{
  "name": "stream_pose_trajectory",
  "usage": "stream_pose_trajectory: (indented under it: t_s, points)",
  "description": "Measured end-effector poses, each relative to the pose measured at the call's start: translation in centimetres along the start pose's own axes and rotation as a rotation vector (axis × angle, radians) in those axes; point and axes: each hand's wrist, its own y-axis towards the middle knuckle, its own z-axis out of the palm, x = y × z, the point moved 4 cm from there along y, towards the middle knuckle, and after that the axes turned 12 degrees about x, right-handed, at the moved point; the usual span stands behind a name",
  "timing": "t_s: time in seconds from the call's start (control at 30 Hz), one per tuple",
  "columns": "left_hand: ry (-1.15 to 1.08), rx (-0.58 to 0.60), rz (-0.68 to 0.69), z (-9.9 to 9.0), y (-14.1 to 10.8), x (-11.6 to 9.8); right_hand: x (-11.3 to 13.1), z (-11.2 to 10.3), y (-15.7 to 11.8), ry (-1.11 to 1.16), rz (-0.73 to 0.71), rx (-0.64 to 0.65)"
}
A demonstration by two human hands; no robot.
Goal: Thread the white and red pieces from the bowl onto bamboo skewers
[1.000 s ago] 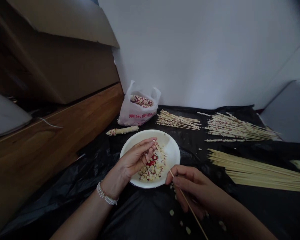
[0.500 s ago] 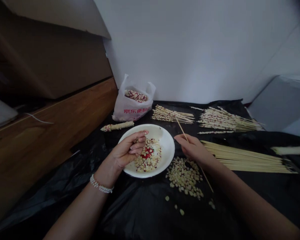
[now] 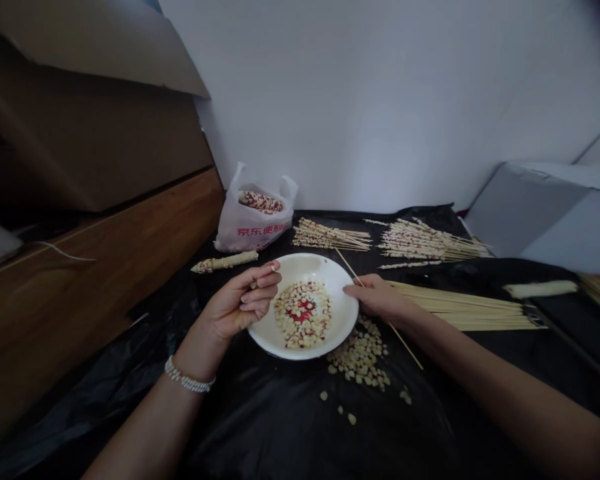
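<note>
My left hand (image 3: pixel 247 300) is closed at the left rim of the white bowl (image 3: pixel 344 293), with a small pale kernel (image 3: pixel 273 267) pinched between thumb and forefinger. My right hand (image 3: pixel 375 295) is at the bowl's right rim and grips a thin bare stick (image 3: pixel 400 338), which slants from upper left to lower right. Loose red and cream kernels (image 3: pixel 300 333) lie in the bowl over a red print. Right of the bowl and partly behind it, a heap of pale kernels (image 3: pixel 363 357) rests on the black sheet (image 3: pixel 280 413).
Behind the bowl stand a plastic bag (image 3: pixel 253 227) holding corn and a partly stripped cob (image 3: pixel 227 262). Two piles of kernel-threaded sticks (image 3: pixel 325 235) (image 3: pixel 415 241) lie at the back. Bare sticks (image 3: pixel 460 307) and a pale cob (image 3: pixel 543 289) are on the right.
The view has turned somewhat to the right. My right hand, with the stick, has come to the bowl's rim, and the bowl has moved right over part of the kernel heap.
</note>
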Motion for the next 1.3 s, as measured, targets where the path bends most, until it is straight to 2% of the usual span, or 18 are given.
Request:
stream_pose_trajectory:
  t_s: [0.1, 0.27, 0.37, 0.5, 0.57, 0.73, 0.93, 1.1, 1.3]
  points:
    - [-0.027, -0.016, -0.035, 1.2, 1.0, 0.4, -1.0, -1.2, -1.1, 0.021, -0.016, -0.036]
    - [0.036, -0.022, -0.138, 3.4, 4.9, 2.5, -1.1, -2.0, -1.3, 0.028, -0.1, -0.127]
    - [0.078, -0.029, -0.134, 3.3, 6.2, 3.8, -0.1, -2.9, -1.5, 0.022, -0.199, -0.205]
    - [0.101, -0.062, -0.138, 1.9, 5.8, 4.4, 1.2, -3.2, -2.7, 0.067, -0.319, -0.25]
    - [0.098, -0.086, -0.096, 1.4, 5.3, 4.1, 1.8, -2.4, -3.7, 0.098, -0.352, -0.198]
    - [0.092, -0.174, -0.006, 0.4, 5.1, 3.8, 2.7, 0.7, -6.0, 0.168, -0.338, 0.079]
    - [0.176, -0.189, 0.063, -0.5, 5.3, 4.3, 1.8, 3.6, -6.3, 0.407, -0.29, 0.356]
    - [0.312, -0.278, 0.221, -0.7, 5.2, 3.9, 1.3, 5.0, -6.2, 0.44, -0.27, 0.409]
    - [0.426, -0.31, 0.267, -0.7, 5.1, 3.7, 1.3, 6.6, -6.6, 0.448, -0.225, 0.447]
